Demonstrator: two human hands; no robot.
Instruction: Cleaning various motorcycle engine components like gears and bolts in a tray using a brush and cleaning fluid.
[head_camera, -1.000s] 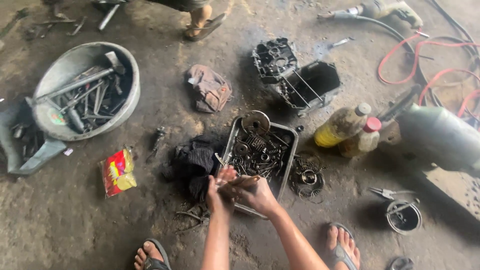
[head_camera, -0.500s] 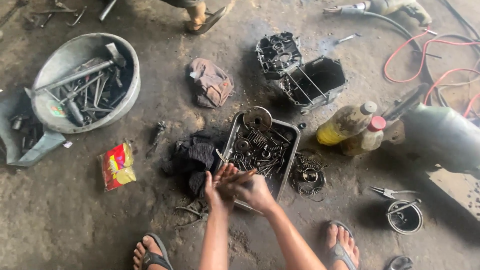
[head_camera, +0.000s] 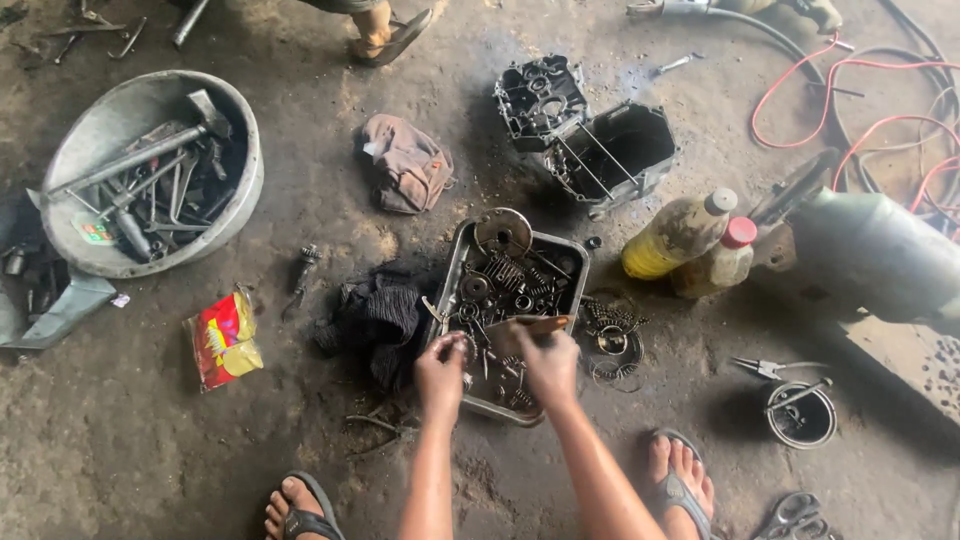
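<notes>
Both our hands work over greasy metal tray (head_camera: 455, 262): left hand (head_camera: 441, 374) pinches small part; right hand (head_camera: 548, 362) grips flat brown-handled tool (head_camera: 535, 325); black rag (head_camera: 375, 312) alongside.

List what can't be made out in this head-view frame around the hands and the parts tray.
- Left hand: its curled fingers hide whatever it pinches over the metal tray.
- Right hand: grip on a thin brown strip; its kind is unclear.
- Tray parts: too small and oily to identify singly.
- Other person's foot: cut off by the top edge.

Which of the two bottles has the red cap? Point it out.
The smaller bottle, nearer the grey tank; the larger yellow-filled bottle beside it has a white cap.
</notes>
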